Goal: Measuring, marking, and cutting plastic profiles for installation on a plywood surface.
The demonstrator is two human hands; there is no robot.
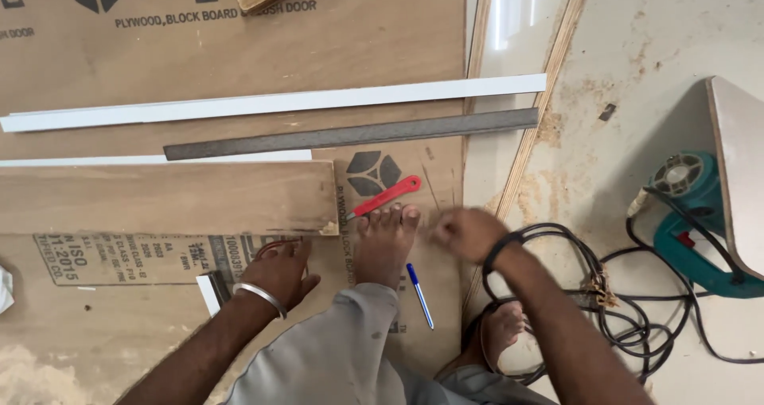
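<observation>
My left hand (282, 270) presses flat on the brown plywood sheet (239, 55), beside a small white offcut (210, 291); a metal bangle circles its wrist. My right hand (465, 231) is blurred, fingers curled, hovering by my bare foot (384, 242), and I cannot make out anything in it. A red-handled tool (387, 196) lies just beyond my toes. A blue pen (419, 294) rests on the sheet between the foot and my right arm. A wood-grain laminate board (167, 198) lies left of the foot.
A long white strip (270, 103) and a dark grey strip (350, 134) lie across the plywood. On the dusty floor to the right sit coiled black cables (621, 309) and a teal power tool (692, 214) under a curved board (740, 166). My other foot (501, 329) stands on the floor.
</observation>
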